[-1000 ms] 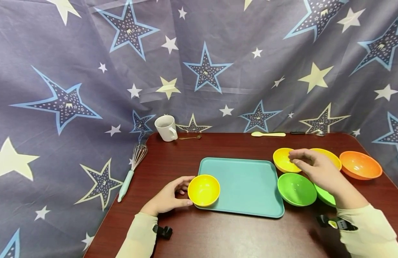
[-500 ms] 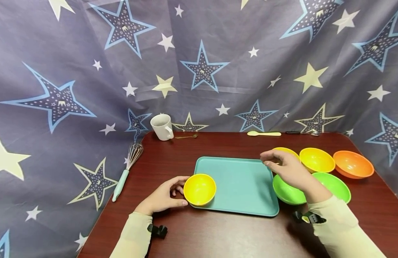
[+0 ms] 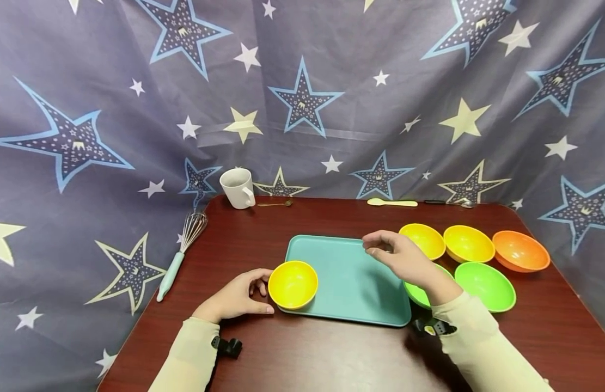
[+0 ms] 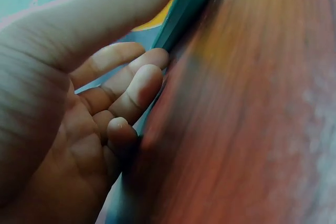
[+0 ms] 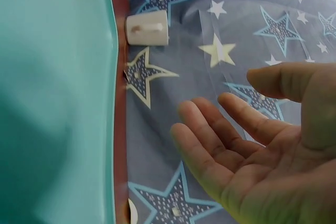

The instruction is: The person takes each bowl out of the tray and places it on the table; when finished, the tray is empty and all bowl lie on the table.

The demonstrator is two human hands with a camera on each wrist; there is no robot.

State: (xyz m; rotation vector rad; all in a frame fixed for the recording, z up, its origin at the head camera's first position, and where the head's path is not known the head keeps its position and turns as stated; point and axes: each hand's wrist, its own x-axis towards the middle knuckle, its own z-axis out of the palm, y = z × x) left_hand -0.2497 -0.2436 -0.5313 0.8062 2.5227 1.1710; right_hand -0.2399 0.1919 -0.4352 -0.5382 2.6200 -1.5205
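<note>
A yellow bowl (image 3: 293,285) sits at the left end of a teal tray (image 3: 351,288). My left hand (image 3: 236,298) is beside that bowl, its index finger near the rim and its thumb apart from the loosely bent fingers. The left wrist view shows these fingers (image 4: 134,90) close along the tray's edge; whether they touch it I cannot tell. Over the tray's right part hovers my right hand (image 3: 405,258), holding nothing. In the right wrist view this hand (image 5: 262,156) has its fingers spread and relaxed.
Right of the tray are two yellow bowls (image 3: 422,241), two green bowls (image 3: 485,286), one partly behind my right forearm, and an orange bowl (image 3: 521,250). A white mug (image 3: 237,188), a small spoon (image 3: 275,204) and a cream spoon (image 3: 392,202) lie along the back. A whisk (image 3: 182,256) lies left.
My right hand has moved left, from above the right-hand bowls to over the tray. The left hand stays beside the yellow bowl. The head view has shifted slightly.
</note>
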